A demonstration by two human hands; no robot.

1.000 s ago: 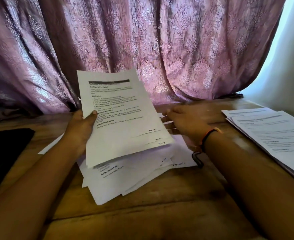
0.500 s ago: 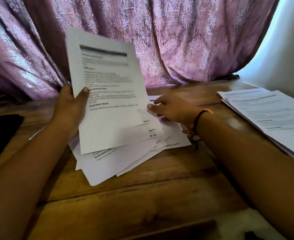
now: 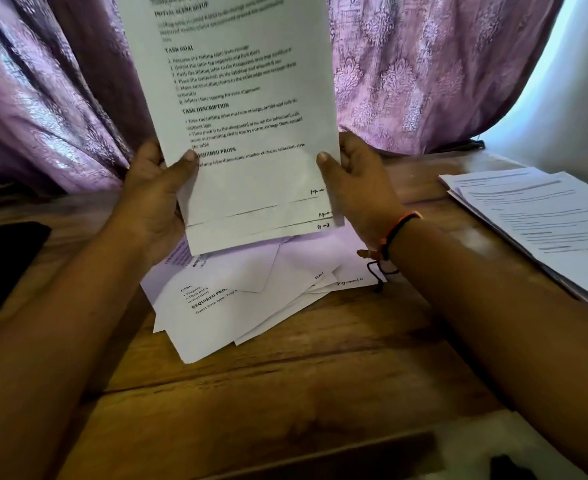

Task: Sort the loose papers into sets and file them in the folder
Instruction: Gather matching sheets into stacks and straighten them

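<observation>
From my end, nearest the camera is the wooden table [image 3: 285, 393]. On it lies the loose pile [image 3: 216, 306] of printed pages, fanned out crookedly with corners sticking out toward me. I'll place everything else from that pile.

Just above its far part, both hands hold up a held set [image 3: 244, 98] of sheets, nearly upright with the print facing me. I count at least three stepped lower edges, and the top runs out of view. The left hand [image 3: 154, 188] grips the set's left edge and the right hand [image 3: 358, 188] its right edge, each with the thumb pressed on the front page and the fingers curled behind. A cord bracelet [image 3: 394, 230] sits on the right wrist.

Right of the pile and well apart from it, a neater stack [image 3: 534, 216] of pages lies flat. A dark edge shows under it, but I cannot tell whether that is the folder. Left of the pile, a flat black thing [image 3: 1, 265] rests on the table; I cannot tell what it is.

Beyond the pile hangs a patterned mauve curtain [image 3: 424, 64].
</observation>
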